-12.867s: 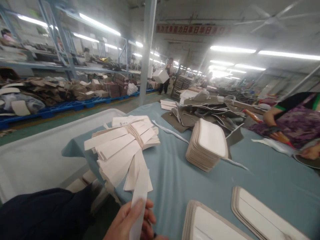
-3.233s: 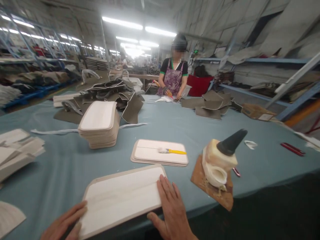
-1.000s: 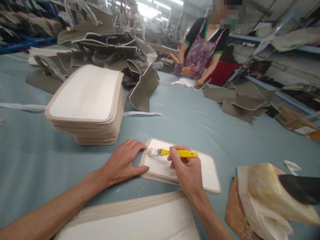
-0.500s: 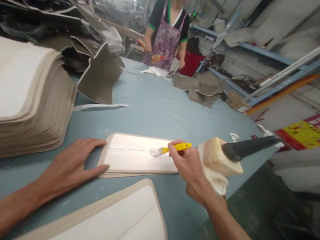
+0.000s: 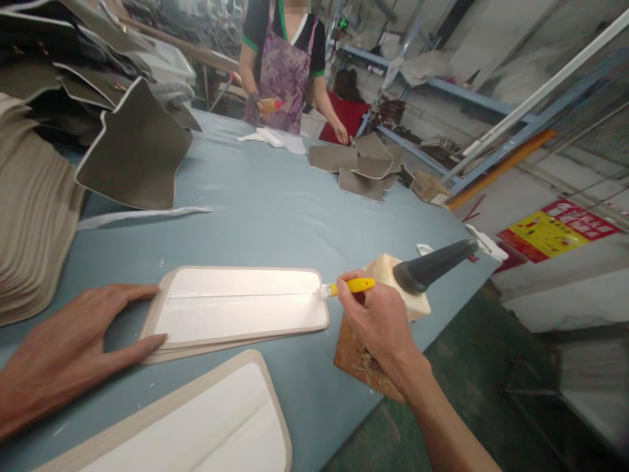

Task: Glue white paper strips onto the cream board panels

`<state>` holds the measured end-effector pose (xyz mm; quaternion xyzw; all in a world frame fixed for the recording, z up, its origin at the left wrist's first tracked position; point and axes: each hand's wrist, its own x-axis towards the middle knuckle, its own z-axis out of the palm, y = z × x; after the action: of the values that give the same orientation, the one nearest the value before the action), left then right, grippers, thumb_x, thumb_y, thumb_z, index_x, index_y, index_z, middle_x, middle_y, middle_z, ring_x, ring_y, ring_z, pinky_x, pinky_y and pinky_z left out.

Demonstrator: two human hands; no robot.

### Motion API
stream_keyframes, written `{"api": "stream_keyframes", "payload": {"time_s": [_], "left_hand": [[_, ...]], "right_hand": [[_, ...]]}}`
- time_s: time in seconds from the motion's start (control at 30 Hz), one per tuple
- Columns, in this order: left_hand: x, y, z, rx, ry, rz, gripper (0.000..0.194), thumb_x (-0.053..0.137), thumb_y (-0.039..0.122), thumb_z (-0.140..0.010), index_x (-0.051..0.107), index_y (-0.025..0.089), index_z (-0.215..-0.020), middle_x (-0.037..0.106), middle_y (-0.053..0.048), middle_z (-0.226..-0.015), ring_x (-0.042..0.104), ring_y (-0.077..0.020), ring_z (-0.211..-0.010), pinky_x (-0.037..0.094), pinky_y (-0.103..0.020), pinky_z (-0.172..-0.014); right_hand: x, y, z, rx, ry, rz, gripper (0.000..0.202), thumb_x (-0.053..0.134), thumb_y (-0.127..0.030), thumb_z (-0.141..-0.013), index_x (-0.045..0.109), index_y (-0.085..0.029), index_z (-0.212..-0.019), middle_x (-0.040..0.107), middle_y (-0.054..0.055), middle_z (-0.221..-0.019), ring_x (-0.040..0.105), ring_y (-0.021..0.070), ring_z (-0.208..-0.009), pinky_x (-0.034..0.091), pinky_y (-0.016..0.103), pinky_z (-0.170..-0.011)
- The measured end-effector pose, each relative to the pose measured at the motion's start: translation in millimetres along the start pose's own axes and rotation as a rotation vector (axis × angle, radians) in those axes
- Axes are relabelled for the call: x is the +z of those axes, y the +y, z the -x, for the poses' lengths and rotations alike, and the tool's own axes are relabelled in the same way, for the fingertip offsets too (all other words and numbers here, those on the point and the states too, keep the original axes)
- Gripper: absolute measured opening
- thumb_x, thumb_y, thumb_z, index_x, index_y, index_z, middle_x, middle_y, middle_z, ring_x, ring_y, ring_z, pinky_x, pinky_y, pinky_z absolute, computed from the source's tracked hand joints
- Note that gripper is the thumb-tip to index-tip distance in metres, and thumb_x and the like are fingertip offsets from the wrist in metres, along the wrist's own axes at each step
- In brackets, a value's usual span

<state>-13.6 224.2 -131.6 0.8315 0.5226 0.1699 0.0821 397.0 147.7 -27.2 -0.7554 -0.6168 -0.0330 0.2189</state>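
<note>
My right hand [image 5: 381, 318] is closed around the yellow handle of a small paintbrush [image 5: 361, 285]. Its bristles, coated with something white, touch the right end of a long white panel with a beige border [image 5: 240, 308]. This panel lies on top of a thin pile of similar ones. At the pile's left end, my left hand [image 5: 73, 347] rests with thumb and fingers spread apart, touching its corners. Behind my right hand is a cream-coloured block [image 5: 417, 307] with a dark grey tapered piece [image 5: 435, 265] sticking out of it. Partly beneath the right hand lies a brown board [image 5: 356, 357] with dried residue.
Another pile of white panels [image 5: 211, 419] lies in front, and a tall beige stack [image 5: 34, 216] stands at left. Grey-brown pieces [image 5: 140, 154] lean behind it; more [image 5: 361, 167] lie across the blue table [image 5: 246, 216]. A co-worker [image 5: 287, 72] holds a bottle at the far side.
The paintbrush has moved rightward along the panel from its middle to its right end. The view has shifted to the right. The co-worker's hand now reaches to the grey-brown pieces.
</note>
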Motion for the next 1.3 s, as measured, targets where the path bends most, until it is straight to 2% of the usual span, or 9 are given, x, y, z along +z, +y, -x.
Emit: {"api": "stream_keyframes", "payload": {"time_s": [0.23, 0.33, 0.47, 0.67, 0.83, 0.9, 1.07, 1.2, 1.3], "left_hand": [[-14.1, 15, 1, -0.024, -0.053, 0.051, 0.062, 0.058, 0.065, -0.085, 0.054, 0.023, -0.131, 0.067, -0.009, -0.130, 0.061, -0.0329, -0.118, 0.047, -0.048, -0.104], [-13.8, 17, 2, -0.020, -0.034, 0.068, 0.062, 0.061, 0.065, -0.083, 0.056, 0.024, -0.129, 0.068, -0.008, -0.129, 0.062, -0.0326, -0.117, 0.047, -0.046, -0.103], [-15.0, 18, 4, -0.034, -0.047, 0.126, 0.061, 0.063, 0.063, -0.083, 0.057, 0.023, -0.129, 0.068, -0.008, -0.129, 0.062, -0.0321, -0.117, 0.047, -0.045, -0.103], [-27.3, 23, 1, -0.092, -0.105, 0.126, 0.068, 0.070, 0.057, -0.078, 0.055, 0.020, -0.133, 0.067, -0.010, -0.126, 0.063, -0.0317, -0.117, 0.050, -0.045, -0.103], [-36.6, 31, -17, -0.001, -0.188, 0.073, 0.091, 0.077, 0.060, -0.071, 0.045, 0.017, -0.145, 0.055, -0.015, -0.149, 0.053, -0.0354, -0.135, 0.041, -0.048, -0.117], [-35.8, 33, -29, 0.026, -0.202, 0.064, 0.086, 0.072, 0.064, -0.075, 0.048, 0.017, -0.142, 0.055, -0.015, -0.149, 0.052, -0.0355, -0.135, 0.038, -0.050, -0.118], [-28.8, 33, -65, 0.046, -0.232, 0.060, 0.058, 0.043, 0.060, -0.092, 0.062, 0.017, -0.125, 0.066, -0.014, -0.125, 0.060, -0.0328, -0.118, 0.044, -0.049, -0.109], [-28.2, 36, -87, 0.026, -0.266, 0.062, 0.050, 0.043, 0.051, -0.088, 0.069, 0.017, -0.114, 0.069, -0.013, -0.108, 0.064, -0.0314, -0.102, 0.048, -0.047, -0.097], [-32.0, 40, -94, 0.002, -0.296, 0.079, 0.041, 0.044, 0.044, -0.085, 0.072, 0.019, -0.101, 0.070, -0.009, -0.098, 0.064, -0.0269, -0.091, 0.049, -0.041, -0.086]], "right_hand": [[22, -40, 10, -0.152, -0.065, 0.049, 0.028, 0.048, -0.032, -0.095, 0.073, -0.024, -0.087, 0.069, 0.003, -0.062, 0.060, 0.0178, -0.056, 0.026, 0.029, -0.055], [34, -73, 11, -0.138, -0.088, -0.205, 0.026, 0.049, -0.035, -0.094, 0.071, -0.024, -0.085, 0.070, 0.002, -0.065, 0.062, 0.0171, -0.057, 0.034, 0.028, -0.057], [46, -100, 12, 0.123, -0.123, -0.749, 0.034, 0.057, -0.052, -0.092, 0.070, -0.021, -0.087, 0.069, 0.001, -0.065, 0.062, 0.0164, -0.056, 0.043, 0.025, -0.054], [60, -70, 31, 0.462, -0.073, -1.203, 0.048, 0.070, -0.063, -0.082, 0.074, -0.017, -0.093, 0.070, 0.003, -0.070, 0.057, 0.0133, -0.055, 0.049, 0.024, -0.054], [69, -31, 62, 0.761, 0.016, -1.552, 0.041, 0.080, -0.056, -0.073, 0.074, -0.019, -0.089, 0.067, -0.001, -0.065, 0.054, 0.0101, -0.053, 0.045, 0.019, -0.049], [69, -24, 71, 0.828, 0.029, -1.595, 0.039, 0.081, -0.054, -0.073, 0.074, -0.020, -0.089, 0.066, -0.001, -0.065, 0.055, 0.0103, -0.054, 0.046, 0.018, -0.048], [61, -31, 74, 0.920, -0.035, -1.757, 0.040, 0.087, -0.053, -0.067, 0.075, -0.021, -0.088, 0.068, -0.001, -0.068, 0.063, 0.0147, -0.069, 0.059, 0.027, -0.068], [60, -47, 66, 0.988, -0.238, -1.941, 0.039, 0.090, -0.051, -0.065, 0.075, -0.022, -0.086, 0.068, -0.001, -0.070, 0.065, 0.0171, -0.079, 0.059, 0.038, -0.087], [66, -54, 62, 1.008, -0.267, -1.988, 0.038, 0.090, -0.050, -0.064, 0.076, -0.022, -0.086, 0.069, -0.001, -0.072, 0.066, 0.0174, -0.084, 0.057, 0.039, -0.093]]}}
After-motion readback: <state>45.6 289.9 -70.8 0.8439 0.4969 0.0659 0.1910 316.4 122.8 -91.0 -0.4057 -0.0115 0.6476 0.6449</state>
